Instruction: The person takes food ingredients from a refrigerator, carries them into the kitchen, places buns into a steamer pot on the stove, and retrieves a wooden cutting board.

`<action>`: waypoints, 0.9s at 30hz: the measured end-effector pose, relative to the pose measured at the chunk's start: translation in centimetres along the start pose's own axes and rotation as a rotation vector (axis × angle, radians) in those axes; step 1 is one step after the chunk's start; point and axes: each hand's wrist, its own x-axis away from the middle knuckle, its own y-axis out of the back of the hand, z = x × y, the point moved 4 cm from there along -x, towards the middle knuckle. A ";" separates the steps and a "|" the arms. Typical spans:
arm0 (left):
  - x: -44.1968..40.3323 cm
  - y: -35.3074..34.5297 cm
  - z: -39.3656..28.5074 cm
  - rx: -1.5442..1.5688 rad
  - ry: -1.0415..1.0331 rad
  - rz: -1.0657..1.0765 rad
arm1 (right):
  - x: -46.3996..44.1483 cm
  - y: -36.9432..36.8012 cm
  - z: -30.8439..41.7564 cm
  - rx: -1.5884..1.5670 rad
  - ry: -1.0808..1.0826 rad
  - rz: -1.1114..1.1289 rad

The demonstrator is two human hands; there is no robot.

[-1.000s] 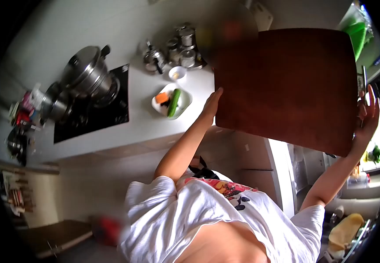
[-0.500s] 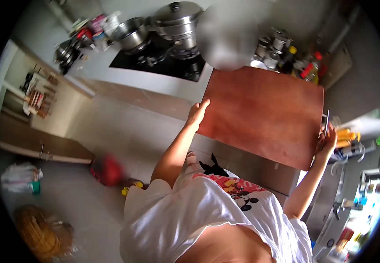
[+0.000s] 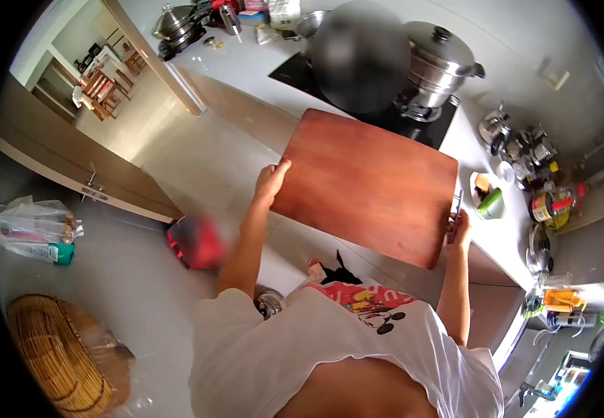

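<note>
A large reddish-brown wooden cutting board (image 3: 368, 184) is held up in front of my body, over the floor and beside the counter. My left hand (image 3: 271, 182) is closed on its left edge, the thumb on top. At the opposite edge, my right hand (image 3: 461, 228) grips the board from the right side. A thin dark and metallic piece (image 3: 455, 209) shows between that hand and the edge; whether it is the board's handle or a separate item I cannot tell. The fingers beneath the board are hidden.
A steel steamer pot (image 3: 436, 63) stands on the black stove (image 3: 291, 75). On the counter are a white dish with green food (image 3: 489, 202), a kettle (image 3: 495, 129) and several bottles and jars. An open door (image 3: 86, 167) and a woven basket (image 3: 58, 355) are to the left.
The view has swung to the right, and the board with both hands now appears further left and away from the right-hand counter. The dish with green food has come into sight. Both hands keep their hold.
</note>
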 end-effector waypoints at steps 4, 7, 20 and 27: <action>-4.2 9.1 2.3 -0.040 0.064 -0.084 | 0.7 -11.0 -5.2 0.017 -0.082 0.055; -7.9 14.1 5.5 0.019 0.034 -0.128 | 0.3 -17.9 -7.7 0.095 -0.127 0.109; -24.8 25.9 10.6 0.282 0.102 -0.290 | -7.8 -46.0 -15.4 0.342 -0.015 0.319; -35.8 31.4 9.9 0.142 0.240 -0.330 | -11.9 -59.7 -18.4 0.358 -0.068 0.315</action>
